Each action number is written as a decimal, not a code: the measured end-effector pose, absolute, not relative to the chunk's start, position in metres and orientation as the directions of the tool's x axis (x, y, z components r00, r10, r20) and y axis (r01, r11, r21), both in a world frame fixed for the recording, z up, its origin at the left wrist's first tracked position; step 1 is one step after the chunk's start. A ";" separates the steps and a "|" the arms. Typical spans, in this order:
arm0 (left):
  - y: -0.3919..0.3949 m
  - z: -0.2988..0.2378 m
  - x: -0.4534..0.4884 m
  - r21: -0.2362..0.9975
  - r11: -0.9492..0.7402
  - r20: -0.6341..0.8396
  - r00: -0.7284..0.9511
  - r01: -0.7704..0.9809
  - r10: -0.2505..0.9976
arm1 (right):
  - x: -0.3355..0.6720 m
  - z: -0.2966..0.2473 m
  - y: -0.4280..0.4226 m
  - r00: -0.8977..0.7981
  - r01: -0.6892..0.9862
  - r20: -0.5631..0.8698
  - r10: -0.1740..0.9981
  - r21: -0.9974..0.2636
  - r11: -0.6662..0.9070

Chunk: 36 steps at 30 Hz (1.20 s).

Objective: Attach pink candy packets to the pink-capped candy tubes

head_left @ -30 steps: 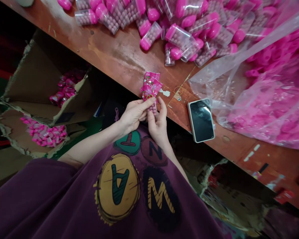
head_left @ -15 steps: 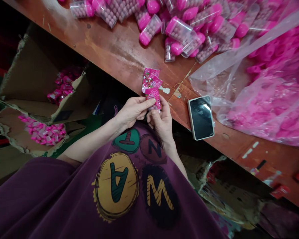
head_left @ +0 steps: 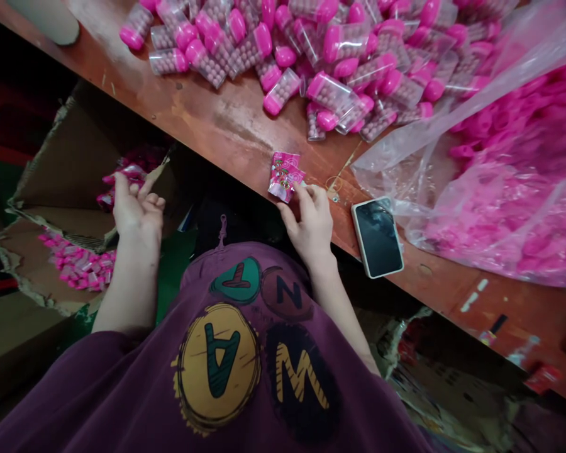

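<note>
My left hand [head_left: 138, 207] hovers palm-up over the cardboard box [head_left: 61, 170] at the left, fingers spread and holding nothing. A pink wrapped piece [head_left: 133, 171] lies just past its fingertips, in the box. My right hand [head_left: 311, 220] rests at the table's near edge. Its thumb and fingers pinch the lower corner of a small stack of pink printed wrappers [head_left: 284, 174] lying on the wood. Behind them spreads a heap of clear tubes with pink caps [head_left: 311, 56], filled with small pinkish balls.
A phone [head_left: 377, 236] lies screen-up right of my right hand. A large clear bag of pink caps [head_left: 509, 189] covers the table's right side. A second torn box flap [head_left: 75, 267] below the first holds more pink wrapped pieces. The table edge runs diagonally.
Both hands were together holding a wrapped tube in front of my chest. My left hand has swung left over the box and opened; my right hand has moved up to the wrapper stack.
</note>
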<state>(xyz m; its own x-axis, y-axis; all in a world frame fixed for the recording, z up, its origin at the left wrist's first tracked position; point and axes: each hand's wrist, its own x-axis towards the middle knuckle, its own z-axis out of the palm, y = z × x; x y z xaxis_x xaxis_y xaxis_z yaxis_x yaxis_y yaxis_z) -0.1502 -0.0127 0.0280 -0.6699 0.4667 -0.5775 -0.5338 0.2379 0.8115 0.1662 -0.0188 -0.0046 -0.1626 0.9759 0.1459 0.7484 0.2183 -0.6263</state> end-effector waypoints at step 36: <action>0.026 0.053 -0.015 0.801 0.411 -0.445 0.026 -0.435 0.895 | 0.152 0.023 0.033 -0.068 0.464 0.202 0.977 -0.860 0.210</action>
<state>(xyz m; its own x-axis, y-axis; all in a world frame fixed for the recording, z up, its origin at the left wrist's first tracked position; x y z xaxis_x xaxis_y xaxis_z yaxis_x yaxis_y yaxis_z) -0.0154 0.0265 0.0527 0.0263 0.8951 -0.4452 -0.4347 0.4113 0.8012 0.1515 0.0334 0.0234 -0.0682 0.9770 0.2019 0.4642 0.2102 -0.8604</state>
